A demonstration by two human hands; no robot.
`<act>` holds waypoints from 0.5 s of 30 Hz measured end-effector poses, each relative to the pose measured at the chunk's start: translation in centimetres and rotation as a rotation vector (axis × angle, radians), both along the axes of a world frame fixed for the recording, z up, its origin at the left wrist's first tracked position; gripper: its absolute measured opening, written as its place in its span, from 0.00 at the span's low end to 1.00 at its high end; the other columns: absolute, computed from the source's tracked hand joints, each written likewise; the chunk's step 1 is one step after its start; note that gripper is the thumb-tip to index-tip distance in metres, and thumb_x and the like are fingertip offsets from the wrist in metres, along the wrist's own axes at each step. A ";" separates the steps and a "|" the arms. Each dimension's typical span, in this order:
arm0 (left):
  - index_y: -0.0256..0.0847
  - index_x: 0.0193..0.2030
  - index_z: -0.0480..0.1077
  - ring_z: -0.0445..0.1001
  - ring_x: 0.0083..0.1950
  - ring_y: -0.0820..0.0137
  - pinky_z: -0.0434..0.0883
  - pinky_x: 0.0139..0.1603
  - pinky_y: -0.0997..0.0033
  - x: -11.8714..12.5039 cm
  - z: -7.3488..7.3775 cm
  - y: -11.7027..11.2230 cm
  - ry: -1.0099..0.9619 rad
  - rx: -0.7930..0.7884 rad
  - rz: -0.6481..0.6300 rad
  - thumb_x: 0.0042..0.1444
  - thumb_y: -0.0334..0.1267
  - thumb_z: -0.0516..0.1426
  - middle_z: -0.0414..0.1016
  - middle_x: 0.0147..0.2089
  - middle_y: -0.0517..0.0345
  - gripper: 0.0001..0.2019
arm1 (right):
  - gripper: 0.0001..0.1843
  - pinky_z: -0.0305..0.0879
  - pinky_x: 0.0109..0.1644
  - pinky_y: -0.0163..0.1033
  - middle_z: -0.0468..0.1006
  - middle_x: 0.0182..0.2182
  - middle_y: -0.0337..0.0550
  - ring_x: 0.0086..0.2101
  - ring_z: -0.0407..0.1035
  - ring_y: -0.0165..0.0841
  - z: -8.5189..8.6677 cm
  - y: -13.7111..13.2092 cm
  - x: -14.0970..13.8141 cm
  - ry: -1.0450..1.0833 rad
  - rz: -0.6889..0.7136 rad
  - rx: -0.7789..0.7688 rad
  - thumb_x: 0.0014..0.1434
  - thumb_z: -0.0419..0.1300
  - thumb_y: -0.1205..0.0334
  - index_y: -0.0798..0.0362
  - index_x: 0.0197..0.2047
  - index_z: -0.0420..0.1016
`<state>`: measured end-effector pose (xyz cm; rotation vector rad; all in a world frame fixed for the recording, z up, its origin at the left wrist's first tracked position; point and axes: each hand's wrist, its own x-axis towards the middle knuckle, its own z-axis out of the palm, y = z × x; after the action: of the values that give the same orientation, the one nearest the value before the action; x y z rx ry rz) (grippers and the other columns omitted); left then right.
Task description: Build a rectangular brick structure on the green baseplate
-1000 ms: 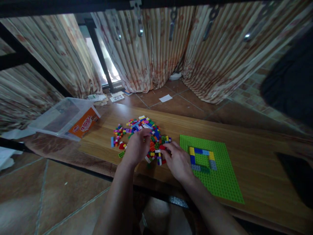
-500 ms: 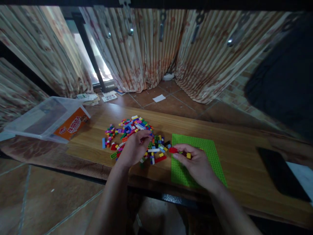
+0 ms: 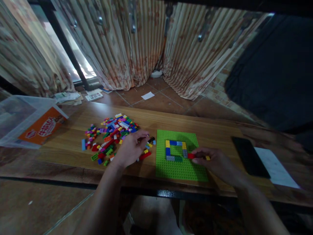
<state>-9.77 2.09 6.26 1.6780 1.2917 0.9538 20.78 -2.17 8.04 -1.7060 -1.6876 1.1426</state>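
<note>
A red toy brick [image 3: 190,156] is pinched between the thumb and finger of my right hand [image 3: 216,160], at the right side of a square ring of bricks. Within the same hand a small yellow brick [image 3: 207,158] also shows. The ring, with blue bricks [image 3: 173,143], grey, yellow and green ones, sits on a green baseplate [image 3: 181,171]. My left hand [image 3: 130,148] is over the right part of a loose brick pile [image 3: 114,130], its fingertips closed together; what they hold, if anything, is too small to name.
To the far left stands a clear plastic box [image 3: 14,120] with an orange label. A black phone [image 3: 250,156] and a white paper sheet [image 3: 276,168] lie on the wooden table [image 3: 215,130] at right. Striped curtains [image 3: 141,42] hang beyond it.
The view has turned to the right. My right hand has moved rightward across the baseplate with the red brick, uncovering the brick ring. My left hand stays by the pile, fingers closed.
</note>
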 end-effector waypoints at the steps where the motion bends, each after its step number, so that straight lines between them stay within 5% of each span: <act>1: 0.39 0.45 0.74 0.78 0.44 0.66 0.74 0.48 0.67 0.4 0.1 -0.1 0.026 0.006 -0.032 0.58 0.37 0.54 0.80 0.42 0.55 0.11 | 0.13 0.67 0.40 0.42 0.81 0.32 0.40 0.34 0.73 0.38 -0.1 -0.1 0.2 -0.009 0.018 -0.006 0.48 0.67 0.49 0.48 0.34 0.80; 5: 0.40 0.44 0.75 0.78 0.43 0.67 0.74 0.46 0.69 0.7 0.1 0.1 0.072 0.030 -0.048 0.57 0.37 0.54 0.80 0.41 0.56 0.11 | 0.12 0.66 0.41 0.42 0.81 0.33 0.40 0.35 0.73 0.37 -0.5 -0.3 -0.1 -0.004 0.038 -0.006 0.51 0.65 0.51 0.48 0.36 0.79; 11: 0.36 0.41 0.75 0.76 0.37 0.68 0.71 0.40 0.72 -3.8 0.4 1.5 0.168 0.078 0.360 0.54 0.37 0.56 0.80 0.36 0.56 0.12 | 0.12 0.65 0.43 0.41 0.80 0.36 0.40 0.37 0.73 0.36 -1.5 0.0 -3.6 0.051 0.089 0.060 0.54 0.63 0.52 0.46 0.40 0.79; 15: 0.36 0.40 0.76 0.75 0.34 0.68 0.69 0.36 0.73 -5.2 0.8 1.1 0.339 0.053 0.358 0.53 0.37 0.55 0.79 0.31 0.57 0.12 | 0.10 0.65 0.44 0.42 0.81 0.37 0.39 0.38 0.73 0.37 -1.3 0.4 -4.3 0.034 0.127 0.092 0.54 0.63 0.52 0.45 0.38 0.80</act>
<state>-14.94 3.23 7.07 1.7343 1.8530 0.9369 16.48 -1.81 6.71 -1.5341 -1.8203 1.1247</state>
